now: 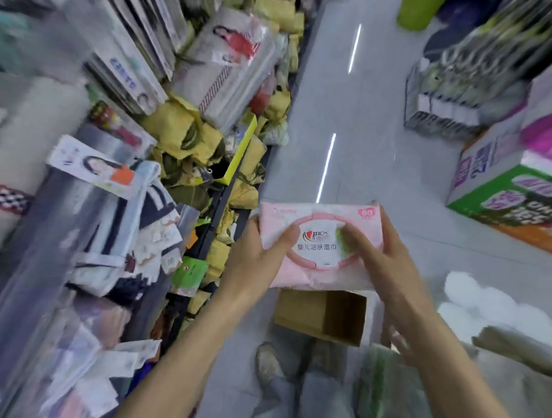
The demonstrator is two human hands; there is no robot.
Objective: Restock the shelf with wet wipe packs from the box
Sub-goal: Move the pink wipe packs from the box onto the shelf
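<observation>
I hold a pink wet wipe pack (pixel 310 263) with a round pink-rimmed lid, flat and face up, over the aisle floor. My left hand (pixel 257 255) grips its left edge with the thumb on top. On the right side my right hand (pixel 382 253) holds it, thumb lying across the lid. Just below the pack an open brown cardboard box (pixel 321 316) sits on the floor; what is inside it is hidden. The shelf (pixel 211 225) runs along the left, crowded with packaged goods.
The grey tiled aisle floor (pixel 365 133) stretches ahead. Printed cartons (pixel 507 192) stand at the right, with a wire rack of goods (pixel 444 99) beyond them. White packs (pixel 474 303) lie at the right near the box. My legs and a shoe (pixel 267 361) show below.
</observation>
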